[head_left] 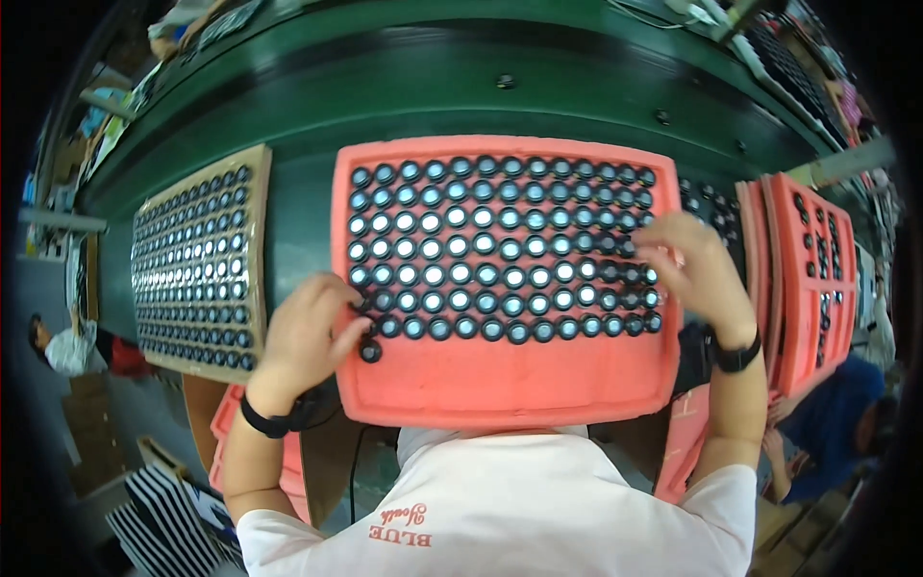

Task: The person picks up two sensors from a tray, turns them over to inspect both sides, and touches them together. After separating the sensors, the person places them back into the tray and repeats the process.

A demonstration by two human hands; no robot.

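Note:
A pink-red foam tray (510, 375) lies before me, filled with rows of small round black parts (487, 276) with shiny, pale bluish tops. My left hand (312, 327) is at the tray's left edge, thumb and fingers apart beside the first parts of the lower rows. Its fingertips partly hide those parts. One black part (370, 351) sits below the lowest full row, just beside my left thumb. My right hand (694, 264) reaches over the right edge, fingers spread and slightly blurred, its fingertips at the right end of the middle rows. I see nothing held in either hand.
To the left stands a tan tray (258, 260) of similar parts. Stacked pink trays (784, 288) lean at the right, near loose black parts (710, 204). A few more parts are scattered on the green surface (413, 91). Another person in blue (846, 409) is at lower right.

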